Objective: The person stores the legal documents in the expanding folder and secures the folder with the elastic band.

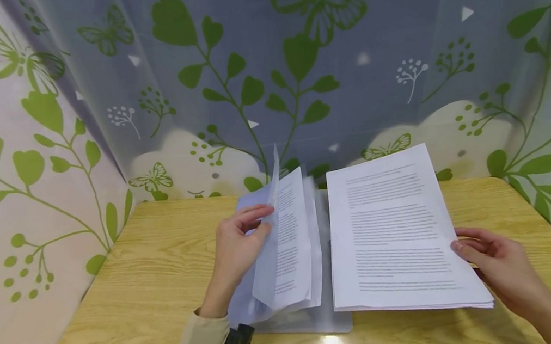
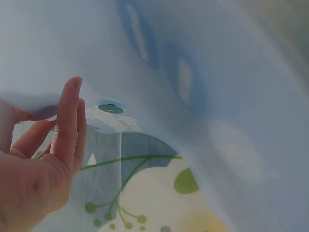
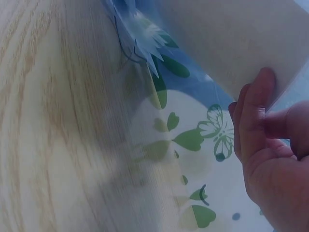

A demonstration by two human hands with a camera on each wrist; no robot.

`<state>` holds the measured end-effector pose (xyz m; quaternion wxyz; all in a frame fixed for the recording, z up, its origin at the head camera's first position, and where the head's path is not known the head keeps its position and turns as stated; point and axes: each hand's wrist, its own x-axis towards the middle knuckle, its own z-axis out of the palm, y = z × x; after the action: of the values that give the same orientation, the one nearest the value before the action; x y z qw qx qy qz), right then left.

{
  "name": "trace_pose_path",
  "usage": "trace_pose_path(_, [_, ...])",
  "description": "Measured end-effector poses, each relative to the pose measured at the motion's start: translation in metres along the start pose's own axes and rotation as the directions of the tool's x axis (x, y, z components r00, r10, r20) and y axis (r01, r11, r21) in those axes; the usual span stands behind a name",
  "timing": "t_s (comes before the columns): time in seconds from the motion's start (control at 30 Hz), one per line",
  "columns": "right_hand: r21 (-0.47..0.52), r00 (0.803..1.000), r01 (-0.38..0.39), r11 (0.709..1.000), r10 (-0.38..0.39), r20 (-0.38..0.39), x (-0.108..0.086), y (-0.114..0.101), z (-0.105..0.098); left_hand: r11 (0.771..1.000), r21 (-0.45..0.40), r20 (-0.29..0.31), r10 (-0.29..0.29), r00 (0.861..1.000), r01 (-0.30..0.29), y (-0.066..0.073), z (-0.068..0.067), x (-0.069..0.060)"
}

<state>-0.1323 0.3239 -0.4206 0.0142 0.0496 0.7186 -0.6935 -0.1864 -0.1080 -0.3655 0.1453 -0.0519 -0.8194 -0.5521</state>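
Observation:
A plastic folder (image 1: 313, 321) lies open on the wooden table, with printed pages (image 1: 293, 236) standing partly raised inside it. My left hand (image 1: 244, 240) pinches a translucent leaf (image 1: 269, 260) of the folder between thumb and fingers, holding it upright. In the left wrist view, a pale bluish sheet (image 2: 212, 58) fills much of the picture beside that hand. To the right, a stack of printed papers (image 1: 391, 227) is tilted up, and my right hand (image 1: 502, 264) grips its right edge, thumb on the front. From the right wrist, the plain back of the papers (image 3: 231, 43) shows.
The wooden table (image 1: 156, 270) has a curtain (image 1: 376, 86) with green leaves and butterflies behind it and at both sides. A black band (image 1: 238, 337) sits at the left sleeve cuff.

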Motion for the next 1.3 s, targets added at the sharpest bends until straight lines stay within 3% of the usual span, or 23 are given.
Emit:
trace_pose_path(0.83, [0.022, 0.999, 0.010, 1.000, -0.011, 0.030, 0.006, -0.004, 0.022, 1.000, -0.009, 0.011, -0.009, 1.000, 0.009, 0.003, 0.001, -0.002])
trace_pose_path(1.3, [-0.021, 0.999, -0.046, 0.999, 0.046, 0.026, 0.006, 0.002, 0.035, 1.000, -0.009, 0.010, -0.011, 1.000, 0.011, 0.001, 0.000, -0.001])
